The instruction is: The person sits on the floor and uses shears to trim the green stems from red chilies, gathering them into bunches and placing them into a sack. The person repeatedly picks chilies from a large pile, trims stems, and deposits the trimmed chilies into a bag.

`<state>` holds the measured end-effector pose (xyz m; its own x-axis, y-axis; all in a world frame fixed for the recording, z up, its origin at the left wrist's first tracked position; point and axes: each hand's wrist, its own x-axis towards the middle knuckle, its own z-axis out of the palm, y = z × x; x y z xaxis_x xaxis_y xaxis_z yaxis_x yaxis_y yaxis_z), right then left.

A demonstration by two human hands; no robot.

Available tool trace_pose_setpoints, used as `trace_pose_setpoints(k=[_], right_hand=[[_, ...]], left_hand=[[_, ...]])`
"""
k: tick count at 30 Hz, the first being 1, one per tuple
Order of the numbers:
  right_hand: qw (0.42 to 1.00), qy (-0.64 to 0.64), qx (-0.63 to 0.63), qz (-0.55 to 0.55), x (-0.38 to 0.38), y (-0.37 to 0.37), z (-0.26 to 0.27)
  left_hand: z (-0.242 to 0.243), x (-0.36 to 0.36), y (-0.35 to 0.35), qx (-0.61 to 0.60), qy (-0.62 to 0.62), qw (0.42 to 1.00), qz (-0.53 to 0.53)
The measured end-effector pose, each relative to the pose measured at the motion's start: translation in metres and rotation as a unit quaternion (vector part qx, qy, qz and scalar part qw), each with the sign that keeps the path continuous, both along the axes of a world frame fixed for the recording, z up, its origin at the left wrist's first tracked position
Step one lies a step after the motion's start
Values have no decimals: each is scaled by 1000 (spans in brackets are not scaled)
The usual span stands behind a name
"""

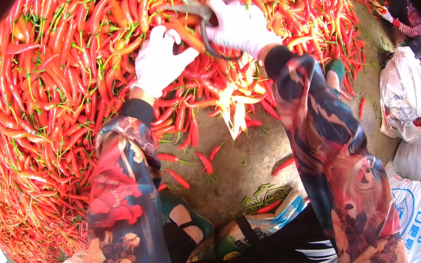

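Note:
My left hand (pixel 163 62), in a white glove, is held over a big heap of red chili peppers (pixel 67 74), its thumb and fingers curved apart. One orange-red chili pepper (pixel 187 37) lies right at its fingertips; whether they grip it is unclear. My right hand (pixel 242 25), gloved in white too, holds a pair of dark-handled scissors (pixel 200 11). Their blades point left, just above that pepper, and a handle loop hangs below the palm. Bright sunlight washes out detail on both gloves.
Loose chilies (pixel 179 178) lie on the concrete floor (pixel 234 164). Cut green stems (pixel 263 198) sit on a printed bag (pixel 281 216) by my feet. White sacks (pixel 404 86) bearing print stand at right. Beyond them, a gloved person (pixel 414 27) works at the heap.

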<state>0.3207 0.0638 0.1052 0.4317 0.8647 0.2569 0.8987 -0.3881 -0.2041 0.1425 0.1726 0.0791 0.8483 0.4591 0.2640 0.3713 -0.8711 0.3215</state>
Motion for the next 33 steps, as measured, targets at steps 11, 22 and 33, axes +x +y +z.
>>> trace_pose_setpoints(k=[11, 22, 33], right_hand=[[933, 292, -211, -4, -61, -138, -49], [913, 369, -153, -89, -282, -261, -123], [900, 326, -288, -29, -308, -288, -134]], left_hand=[[-80, -102, -116, -142, 342, 924, -99], [21, -201, -75, 67, 319, 914, -240], [0, -261, -147, -501, 175, 845, 61]])
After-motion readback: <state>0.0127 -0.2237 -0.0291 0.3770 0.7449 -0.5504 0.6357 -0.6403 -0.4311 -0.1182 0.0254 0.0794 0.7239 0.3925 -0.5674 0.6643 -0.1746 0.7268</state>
